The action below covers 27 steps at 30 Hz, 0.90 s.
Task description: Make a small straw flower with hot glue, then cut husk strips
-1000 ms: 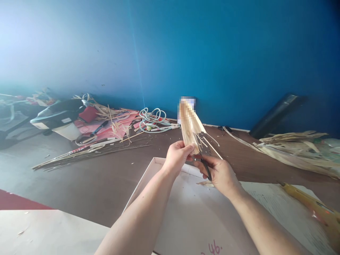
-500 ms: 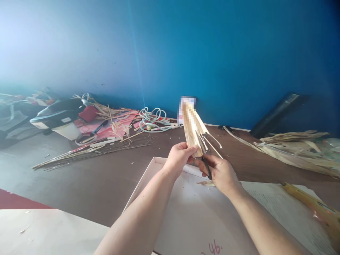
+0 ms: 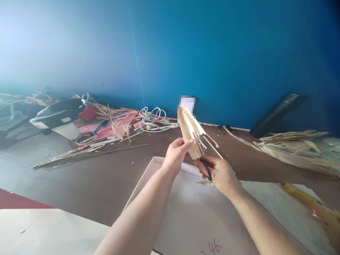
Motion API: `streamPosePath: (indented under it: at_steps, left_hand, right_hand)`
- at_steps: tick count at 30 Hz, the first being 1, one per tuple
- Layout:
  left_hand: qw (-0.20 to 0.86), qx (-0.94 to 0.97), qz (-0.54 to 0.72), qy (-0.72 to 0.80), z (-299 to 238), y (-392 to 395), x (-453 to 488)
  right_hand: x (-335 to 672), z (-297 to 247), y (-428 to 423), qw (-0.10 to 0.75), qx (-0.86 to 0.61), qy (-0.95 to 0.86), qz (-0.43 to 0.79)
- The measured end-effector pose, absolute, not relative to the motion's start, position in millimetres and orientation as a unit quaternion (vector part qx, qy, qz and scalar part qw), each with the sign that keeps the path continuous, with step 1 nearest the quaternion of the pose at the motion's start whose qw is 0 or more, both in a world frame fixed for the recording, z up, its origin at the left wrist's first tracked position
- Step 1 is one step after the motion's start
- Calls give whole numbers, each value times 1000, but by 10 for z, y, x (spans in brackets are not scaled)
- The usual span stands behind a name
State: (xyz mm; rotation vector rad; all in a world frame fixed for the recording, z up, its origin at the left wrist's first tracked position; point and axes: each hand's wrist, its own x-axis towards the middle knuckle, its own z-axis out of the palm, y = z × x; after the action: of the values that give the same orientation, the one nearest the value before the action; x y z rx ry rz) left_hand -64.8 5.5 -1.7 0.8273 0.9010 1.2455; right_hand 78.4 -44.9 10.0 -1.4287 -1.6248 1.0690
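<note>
Between the thumb and fingers of my left hand [image 3: 176, 156] is a pale, dry corn husk [image 3: 188, 132], held up above the far edge of a white box lid. Its right side is slit into several thin, hanging strips. My right hand [image 3: 221, 175] is closed on black-handled scissors [image 3: 206, 169], just below and right of the husk's lower edge. The blades are mostly hidden, so I cannot tell whether they touch the husk. A small husk scrap [image 3: 205, 183] lies beneath my right hand.
The white box lid [image 3: 186, 209] lies under my arms. At right are a yellow tool [image 3: 310, 202], printed paper [image 3: 265, 193] and a heap of dry husks [image 3: 297, 148]. A pale cord [image 3: 154, 118], pink paper [image 3: 117, 127] and thin sticks [image 3: 92, 152] lie left, along the blue wall [image 3: 212, 53].
My left hand and the husk have shifted slightly left, and the husk has turned a little, its strips spreading more. My right hand with the scissors has hardly moved.
</note>
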Motion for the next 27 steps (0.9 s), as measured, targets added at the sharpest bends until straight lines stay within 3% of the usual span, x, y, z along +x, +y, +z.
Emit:
streamPosePath:
  at_steps: [7, 27]
  left_hand:
    - [635, 355, 575, 374, -51, 102, -643]
    - [635, 357, 569, 382, -40, 88, -640]
  right_hand:
    - [753, 116, -462, 350, -560, -599, 453]
    - [784, 33, -442, 355, -559, -623, 416]
